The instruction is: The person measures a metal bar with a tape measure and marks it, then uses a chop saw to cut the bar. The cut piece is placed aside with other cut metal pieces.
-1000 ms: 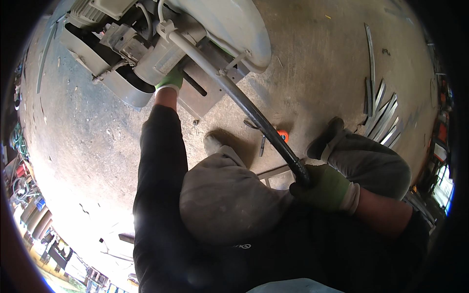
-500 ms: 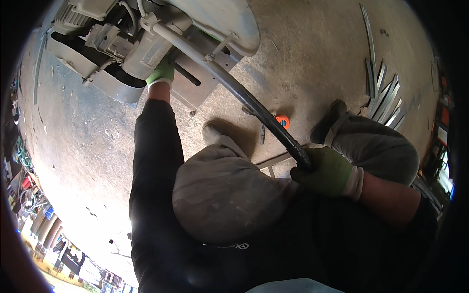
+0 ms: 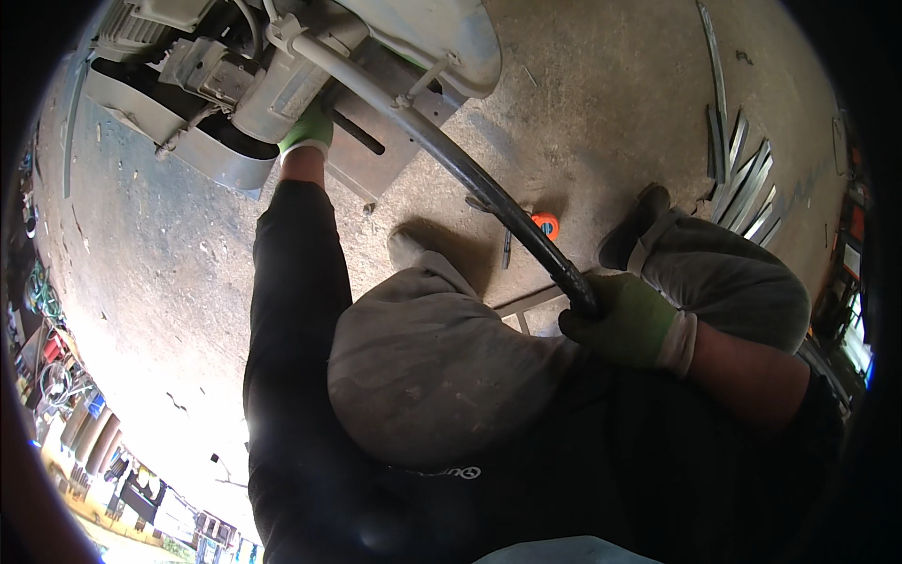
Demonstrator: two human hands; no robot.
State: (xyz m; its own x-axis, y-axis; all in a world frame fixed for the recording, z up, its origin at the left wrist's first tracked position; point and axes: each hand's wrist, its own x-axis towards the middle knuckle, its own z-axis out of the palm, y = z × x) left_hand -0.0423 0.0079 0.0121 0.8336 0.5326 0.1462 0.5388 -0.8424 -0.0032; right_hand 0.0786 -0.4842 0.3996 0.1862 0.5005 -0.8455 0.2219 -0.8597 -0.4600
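Note:
My right hand, in a green glove, is closed round the dark end of a long lever handle. The handle slants up and left to a floor-standing cut-off saw, which has a motor and a large pale rounded guard. My left arm stretches forward to the saw. Only the back and cuff of my gloved left hand show beside the metal base plate; its fingers are hidden behind the machine body.
On the concrete floor beyond my right hand lie an orange tape measure and a thin dark pen-like tool. Several metal strips lie to the right of my shoe. Clutter lines the far left edge.
The whole view has shifted slightly. My right hand stays on the lever handle, and my left hand stays at the saw.

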